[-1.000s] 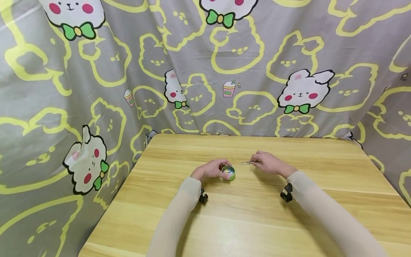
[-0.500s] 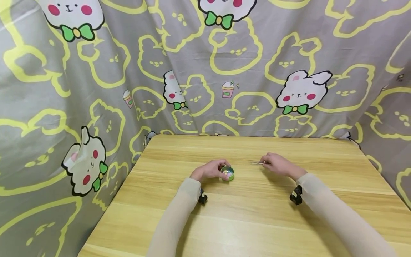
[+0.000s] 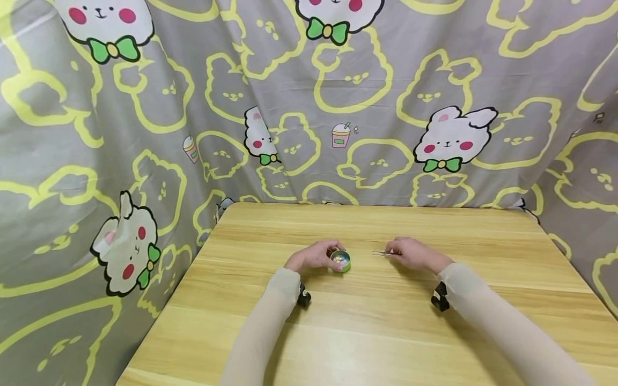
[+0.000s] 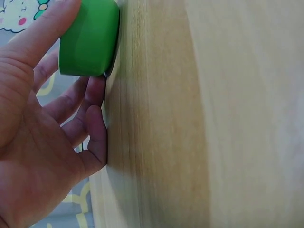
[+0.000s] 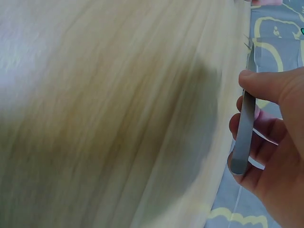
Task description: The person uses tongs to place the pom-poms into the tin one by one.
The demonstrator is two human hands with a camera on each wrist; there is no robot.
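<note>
My left hand (image 3: 314, 255) grips a small round green tin (image 3: 345, 268) that stands on the wooden table. Several tiny pastel pieces, perhaps beads, lie inside the tin. In the left wrist view the thumb presses the wall of the green tin (image 4: 90, 40), with fingers curled behind and below it. To the right of the tin, my right hand (image 3: 414, 253) holds metal tweezers (image 3: 384, 253), their thin tips pointing left toward the tin. The right wrist view has the tweezers (image 5: 244, 126) pinched between thumb and fingers. Whether the tips carry anything is too small to tell.
The wood-grain table (image 3: 357, 332) spreads out under both hands. A grey curtain (image 3: 289, 69) with yellow animal outlines hangs behind the table and along its left and right sides. A black wrist camera (image 3: 440, 297) sits at the right cuff.
My right hand with the tweezers has moved right, away from the tin, then slightly back left and nearer to me. The left hand has kept its grip on the tin.
</note>
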